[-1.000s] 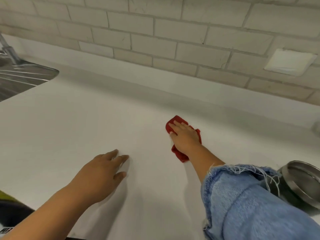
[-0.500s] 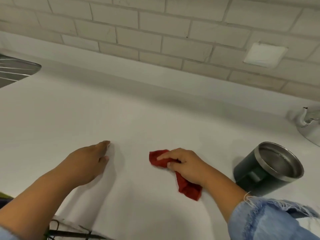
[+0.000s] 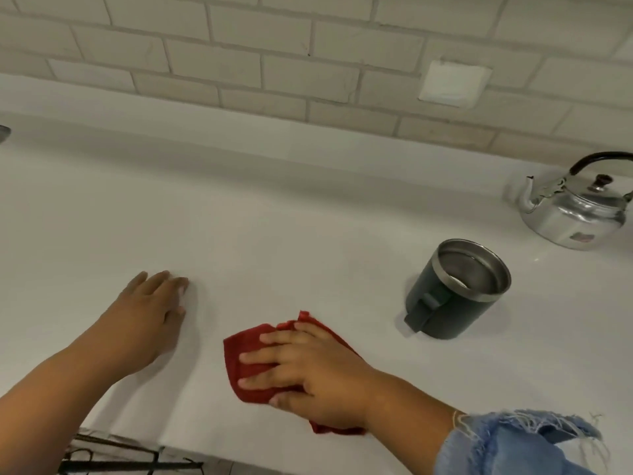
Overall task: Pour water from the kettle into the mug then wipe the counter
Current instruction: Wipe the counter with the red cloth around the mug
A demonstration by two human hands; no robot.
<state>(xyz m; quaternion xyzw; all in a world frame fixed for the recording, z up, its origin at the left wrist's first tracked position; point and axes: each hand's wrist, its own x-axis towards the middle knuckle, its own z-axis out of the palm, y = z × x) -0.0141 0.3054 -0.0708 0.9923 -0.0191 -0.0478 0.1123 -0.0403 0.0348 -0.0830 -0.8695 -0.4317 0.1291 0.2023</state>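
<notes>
I see my R hand (image 3: 308,371) w/ fingers flat & spread, pressing the red cloth (image 3: 239,351) on the white counter (image 3: 274,234), near the front edge. My L hand (image 3: 150,313) lies flat, holding nothing, at 10 o'clock from the cloth. The mug (image 3: 442,313) stands at 2 o'clock, apart from it. The kettle (image 3: 575,214) sits farther out at 2, by the wall.

Shiny metal kettle (image 3: 575,214); red cloth (image 3: 246,354).

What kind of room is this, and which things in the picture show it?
Most likely a home kitchen: a white counter runs under a tiled wall, and a metal kettle and a dark mug stand on it.
</notes>
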